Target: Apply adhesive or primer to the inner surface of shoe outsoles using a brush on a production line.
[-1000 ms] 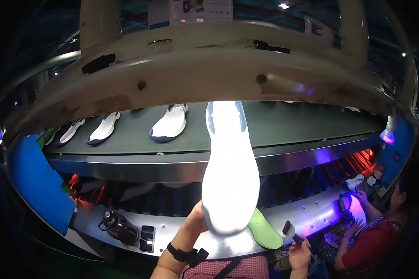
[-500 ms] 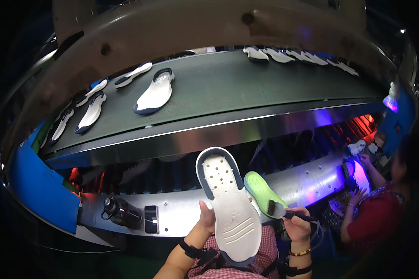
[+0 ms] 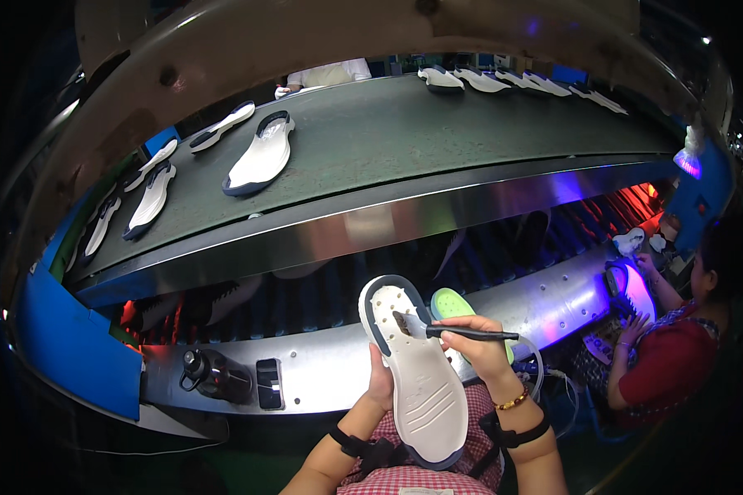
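Near five o'clock in view, the white sole (image 3: pixel 427 384) is gripped by the left hand (image 3: pixel 380 383) and the brush (image 3: pixel 437 331) by the right hand (image 3: pixel 482 351), bristles (image 3: pixel 401 322) seemingly touching the sole's twelve-o'clock end.

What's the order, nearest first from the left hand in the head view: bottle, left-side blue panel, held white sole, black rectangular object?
1. White sole, held in the left hand
2. Black rectangular object, left on the metal ledge
3. Bottle, farther left
4. Blue panel, far left
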Demonstrator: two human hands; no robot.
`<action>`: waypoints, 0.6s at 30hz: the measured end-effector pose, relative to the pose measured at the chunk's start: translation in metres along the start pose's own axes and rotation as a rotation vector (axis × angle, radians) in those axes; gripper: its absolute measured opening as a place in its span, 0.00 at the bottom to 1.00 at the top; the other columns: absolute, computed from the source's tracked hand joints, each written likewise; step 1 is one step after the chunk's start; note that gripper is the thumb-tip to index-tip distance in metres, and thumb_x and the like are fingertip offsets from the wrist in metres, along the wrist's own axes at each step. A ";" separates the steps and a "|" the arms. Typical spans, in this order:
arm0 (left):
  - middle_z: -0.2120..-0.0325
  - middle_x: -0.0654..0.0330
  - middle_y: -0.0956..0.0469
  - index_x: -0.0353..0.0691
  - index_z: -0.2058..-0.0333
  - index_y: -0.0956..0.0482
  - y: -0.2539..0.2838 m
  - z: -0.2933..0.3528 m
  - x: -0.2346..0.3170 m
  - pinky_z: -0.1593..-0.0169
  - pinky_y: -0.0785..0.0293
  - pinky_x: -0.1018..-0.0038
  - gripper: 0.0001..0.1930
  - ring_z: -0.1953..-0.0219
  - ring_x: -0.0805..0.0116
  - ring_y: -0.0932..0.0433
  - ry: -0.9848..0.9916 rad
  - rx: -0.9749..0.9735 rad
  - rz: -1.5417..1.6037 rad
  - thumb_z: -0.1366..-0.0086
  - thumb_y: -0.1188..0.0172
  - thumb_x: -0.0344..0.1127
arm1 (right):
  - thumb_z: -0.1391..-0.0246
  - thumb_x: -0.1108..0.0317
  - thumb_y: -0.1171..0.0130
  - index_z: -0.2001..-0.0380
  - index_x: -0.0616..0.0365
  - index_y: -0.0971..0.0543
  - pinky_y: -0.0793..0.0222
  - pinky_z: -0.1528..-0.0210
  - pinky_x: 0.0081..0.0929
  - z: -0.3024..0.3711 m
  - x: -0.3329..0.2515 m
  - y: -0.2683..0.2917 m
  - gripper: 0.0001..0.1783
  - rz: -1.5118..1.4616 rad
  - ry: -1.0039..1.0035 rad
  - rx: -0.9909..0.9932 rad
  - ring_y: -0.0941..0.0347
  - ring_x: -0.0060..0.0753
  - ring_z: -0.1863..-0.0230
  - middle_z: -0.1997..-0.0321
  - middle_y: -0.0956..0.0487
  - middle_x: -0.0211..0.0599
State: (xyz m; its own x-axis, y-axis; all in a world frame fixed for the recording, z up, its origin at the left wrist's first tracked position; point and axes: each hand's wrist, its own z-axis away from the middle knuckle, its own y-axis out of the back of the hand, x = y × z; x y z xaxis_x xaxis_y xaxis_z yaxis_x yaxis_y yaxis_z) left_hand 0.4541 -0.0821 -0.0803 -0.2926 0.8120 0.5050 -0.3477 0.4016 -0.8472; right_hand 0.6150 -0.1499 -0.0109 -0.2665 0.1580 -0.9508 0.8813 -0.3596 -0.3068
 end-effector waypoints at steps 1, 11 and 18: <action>0.45 0.50 0.37 0.41 0.40 0.47 -0.003 0.001 0.000 0.43 0.38 0.62 0.50 0.45 0.57 0.35 -0.002 0.097 -0.068 0.49 0.77 0.77 | 0.55 0.79 0.42 0.63 0.67 0.23 0.28 0.63 0.16 -0.004 -0.002 -0.001 0.12 0.032 -0.024 0.015 0.25 0.22 0.66 0.64 0.21 0.41; 0.46 0.51 0.37 0.41 0.40 0.49 0.001 -0.006 -0.007 0.43 0.38 0.64 0.51 0.45 0.58 0.35 -0.046 -0.194 0.023 0.50 0.81 0.77 | 0.55 0.80 0.43 0.64 0.68 0.22 0.30 0.59 0.16 -0.026 -0.006 -0.003 0.11 0.091 -0.007 -0.021 0.25 0.21 0.65 0.64 0.20 0.40; 0.46 0.54 0.38 0.42 0.40 0.48 0.002 -0.014 -0.017 0.43 0.38 0.66 0.49 0.45 0.61 0.36 -0.088 0.147 -0.104 0.49 0.80 0.76 | 0.55 0.77 0.41 0.65 0.66 0.21 0.30 0.66 0.13 -0.021 -0.005 -0.017 0.11 0.349 0.119 -0.003 0.27 0.16 0.70 0.69 0.20 0.36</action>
State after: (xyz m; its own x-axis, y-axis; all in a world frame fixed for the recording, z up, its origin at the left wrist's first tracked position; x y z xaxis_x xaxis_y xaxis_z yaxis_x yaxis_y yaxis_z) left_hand 0.4712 -0.0896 -0.0929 -0.3225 0.7268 0.6064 -0.5048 0.4099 -0.7597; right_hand 0.6098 -0.1257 0.0002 0.0980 0.1321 -0.9864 0.9121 -0.4084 0.0359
